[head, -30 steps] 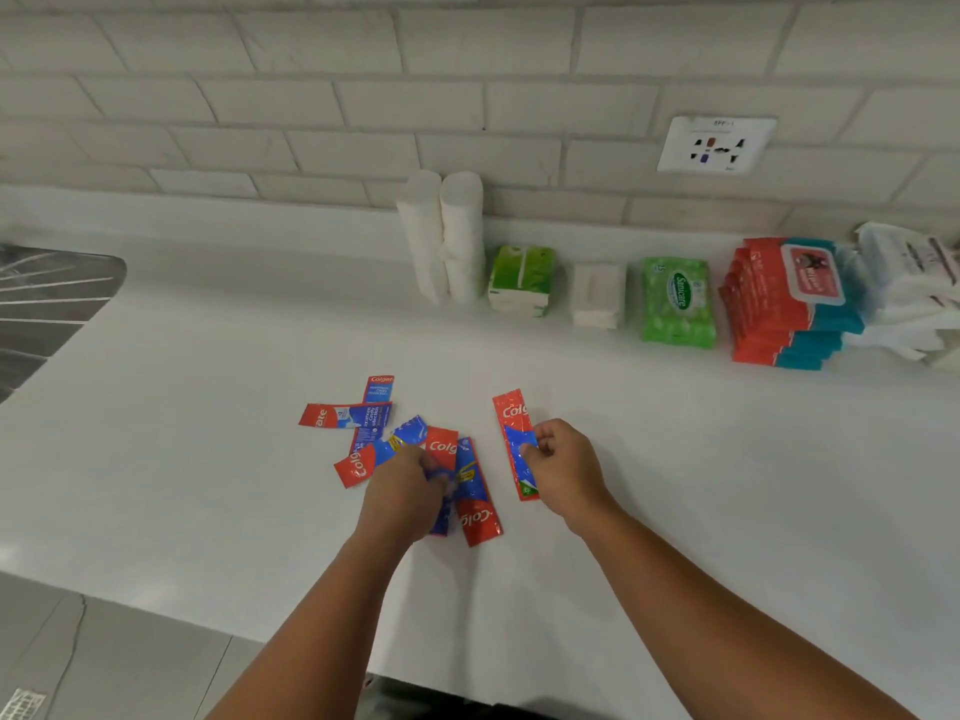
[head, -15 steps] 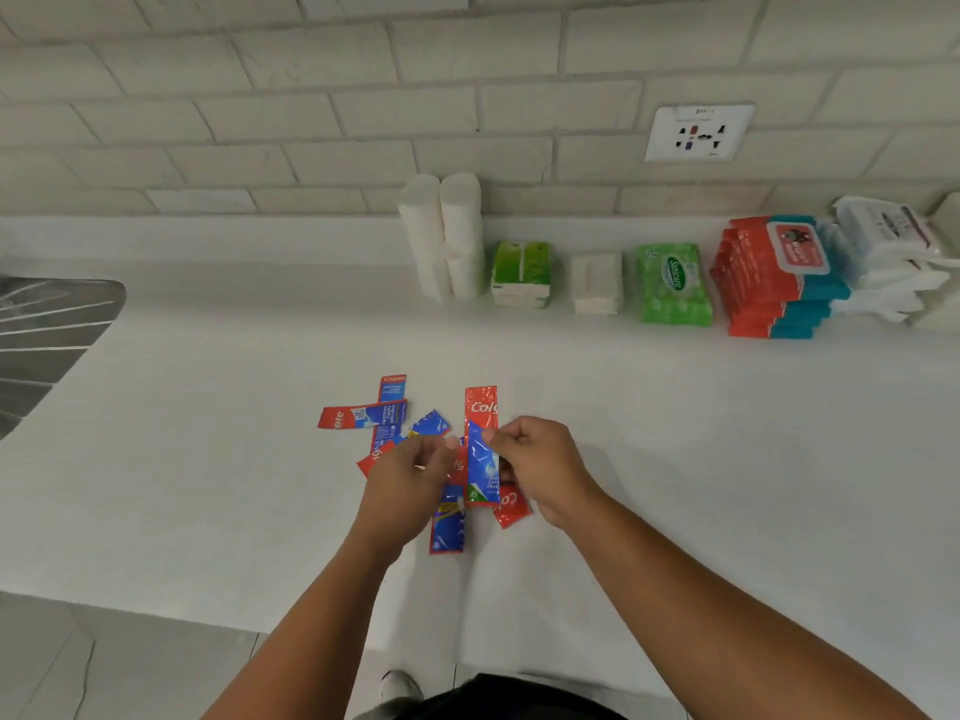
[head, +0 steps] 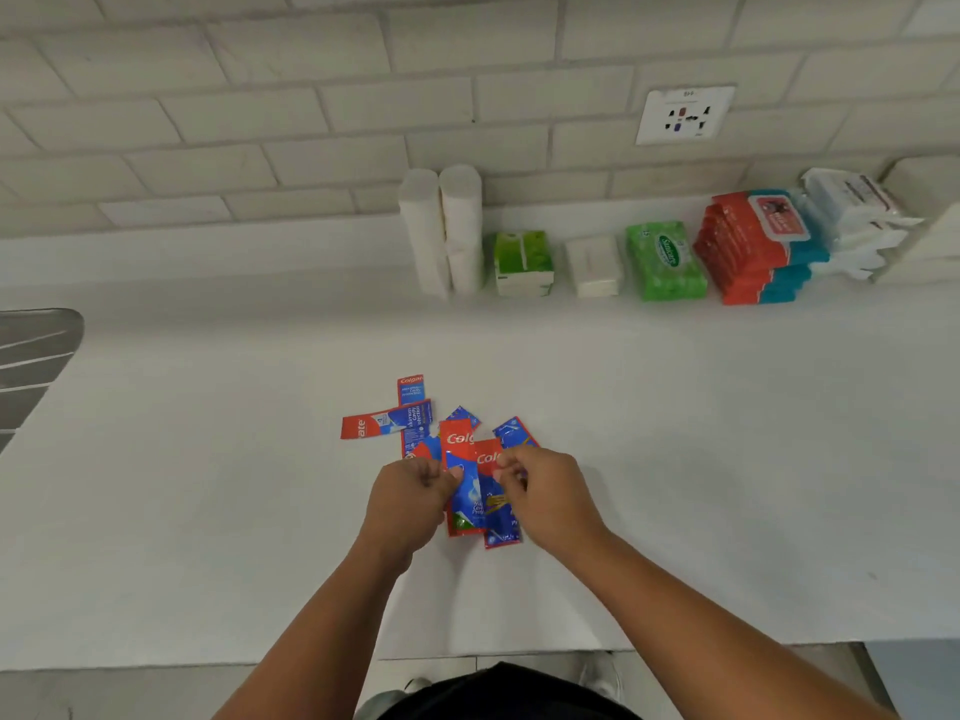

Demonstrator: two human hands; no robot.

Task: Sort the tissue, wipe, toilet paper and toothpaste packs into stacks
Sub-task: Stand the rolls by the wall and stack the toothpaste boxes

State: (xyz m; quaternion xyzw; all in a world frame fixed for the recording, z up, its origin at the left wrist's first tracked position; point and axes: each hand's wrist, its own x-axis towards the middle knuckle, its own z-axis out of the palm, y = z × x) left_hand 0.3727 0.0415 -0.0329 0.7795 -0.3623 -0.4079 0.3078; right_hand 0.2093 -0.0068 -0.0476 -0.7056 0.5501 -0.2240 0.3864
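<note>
Several red and blue toothpaste sachets lie in a loose pile on the white counter (head: 208, 485). My left hand (head: 410, 506) pinches the left edge of an upright sachet (head: 464, 485). My right hand (head: 545, 501) pinches a second sachet (head: 493, 506) that overlaps the first one. Two more sachets (head: 387, 423) lie crossed behind the pile, apart from both hands. Against the back wall stand two toilet paper rolls (head: 441, 226), a green tissue pack (head: 522, 262), a white pack (head: 595, 265), a green wipe pack (head: 667, 259) and a red and teal wipe stack (head: 753, 246).
A metal sink drainer (head: 31, 356) lies at the left edge. White plastic packs (head: 852, 220) are piled at the far right by the wall. A wall socket (head: 685, 114) sits above the packs. The counter's front edge runs just below my forearms.
My right hand carried its sachet left from the counter onto the pile. My left hand now pinches an upright sachet, and both hands meet over the pile.
</note>
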